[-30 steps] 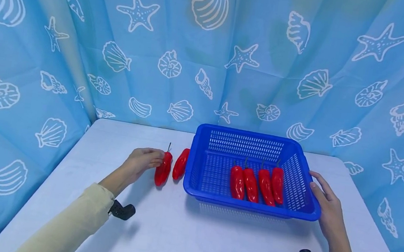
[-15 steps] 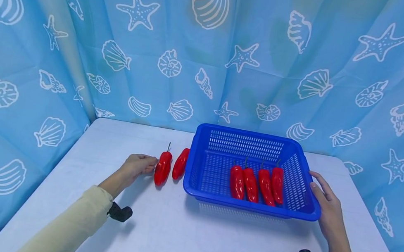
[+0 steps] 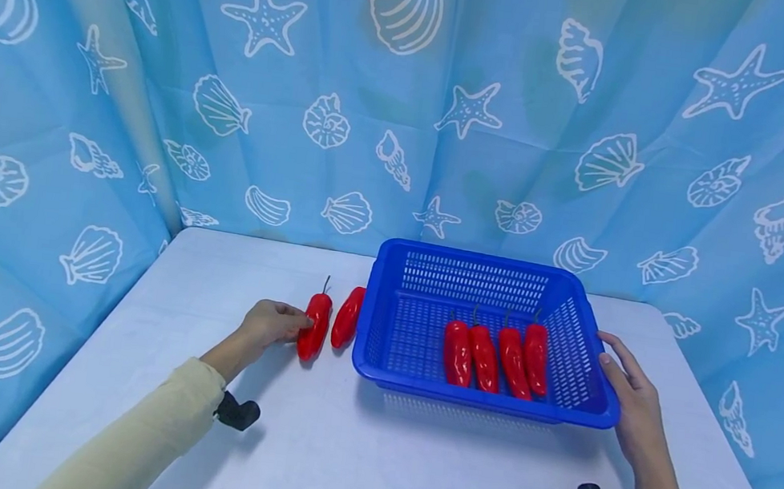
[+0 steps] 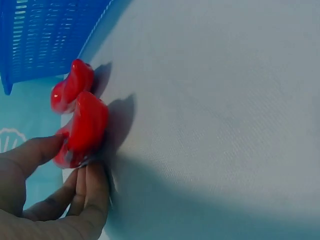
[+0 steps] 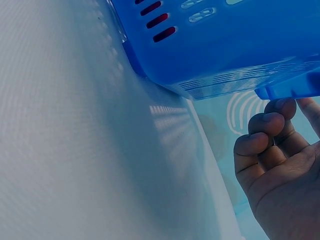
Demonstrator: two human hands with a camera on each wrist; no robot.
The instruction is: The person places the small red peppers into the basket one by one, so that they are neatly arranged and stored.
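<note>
My left hand [image 3: 265, 327] pinches a glossy red chili pepper [image 3: 312, 342] that lies on the table with its thin stem pointing away. In the left wrist view, the thumb [image 4: 42, 150] is on one side of it and the fingertips [image 4: 95, 175] on the other. A second red pepper [image 3: 347, 318] lies just right of it, close against the basket. At the right, my right hand [image 3: 638, 402] grips the end rim of the blue plastic basket [image 3: 483, 400], with fingers curled under the rim in the right wrist view.
Inside the basket, several red peppers [image 3: 484, 360] lie side by side toward the right. The white table [image 3: 409, 472] ends at the back and sides against a blue curtain [image 3: 423, 95] with white shell prints. A black wrist device [image 3: 238, 412] sits below the left hand.
The left fingers drew back off the pepper to its left side half a second ago, and now rest on it again. The right hand and basket stay put.
</note>
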